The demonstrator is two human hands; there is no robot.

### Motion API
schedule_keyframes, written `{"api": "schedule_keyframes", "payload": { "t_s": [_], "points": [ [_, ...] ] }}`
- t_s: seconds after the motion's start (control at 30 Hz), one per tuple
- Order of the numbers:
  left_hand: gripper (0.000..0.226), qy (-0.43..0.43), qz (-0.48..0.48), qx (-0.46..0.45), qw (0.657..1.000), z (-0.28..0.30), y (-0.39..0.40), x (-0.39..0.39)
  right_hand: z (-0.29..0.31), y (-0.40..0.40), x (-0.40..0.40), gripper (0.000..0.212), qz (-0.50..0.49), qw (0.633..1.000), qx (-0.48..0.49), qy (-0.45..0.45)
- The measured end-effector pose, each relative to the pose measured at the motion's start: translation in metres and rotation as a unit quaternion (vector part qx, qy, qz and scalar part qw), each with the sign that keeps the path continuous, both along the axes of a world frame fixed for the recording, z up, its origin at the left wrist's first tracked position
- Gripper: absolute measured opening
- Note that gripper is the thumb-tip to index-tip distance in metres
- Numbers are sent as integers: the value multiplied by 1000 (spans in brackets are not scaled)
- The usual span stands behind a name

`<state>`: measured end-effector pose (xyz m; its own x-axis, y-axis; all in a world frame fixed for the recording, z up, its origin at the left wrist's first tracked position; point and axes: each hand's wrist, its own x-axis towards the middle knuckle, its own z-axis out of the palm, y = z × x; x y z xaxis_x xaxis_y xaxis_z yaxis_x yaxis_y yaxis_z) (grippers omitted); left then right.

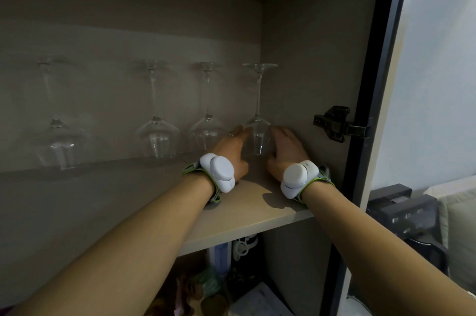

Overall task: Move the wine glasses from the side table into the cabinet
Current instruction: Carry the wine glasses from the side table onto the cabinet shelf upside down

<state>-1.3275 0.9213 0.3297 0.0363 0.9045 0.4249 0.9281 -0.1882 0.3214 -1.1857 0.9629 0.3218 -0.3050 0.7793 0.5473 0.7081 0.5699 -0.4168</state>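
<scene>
Four clear, long-stemmed wine glasses stand upside down along the pale cabinet shelf [247, 215], the rightmost glass [257, 132] close to its neighbour [206, 132]; the left hand [231, 150] and right hand [286, 148] flank its bowl, fingers straight and relaxed, seemingly touching; a careless withdrawal could tip it into the row, or against the side wall.

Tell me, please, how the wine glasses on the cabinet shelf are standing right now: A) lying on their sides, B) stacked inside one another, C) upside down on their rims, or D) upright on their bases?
C: all four wine glasses rest rim-down on the shelf with bases on top, including the rightmost glass between the left hand and right hand.
</scene>
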Motion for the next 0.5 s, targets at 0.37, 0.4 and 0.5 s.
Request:
{"api": "schedule_keyframes", "payload": {
  "t_s": [0.37, 0.4, 0.5],
  "points": [
    [86, 65, 35, -55, 996, -1, 11, -4, -3, 27, -13, 71, 6, 997, -27, -67],
    [86, 72, 35, -60, 995, -2, 13, -4, -3, 30, -14, 72, 8, 997, -31, -73],
    [87, 73, 56, -58, 994, -2, 18, -2, -3, 37, -16, 73, 8, 996, -40, -84]
  ]
}}
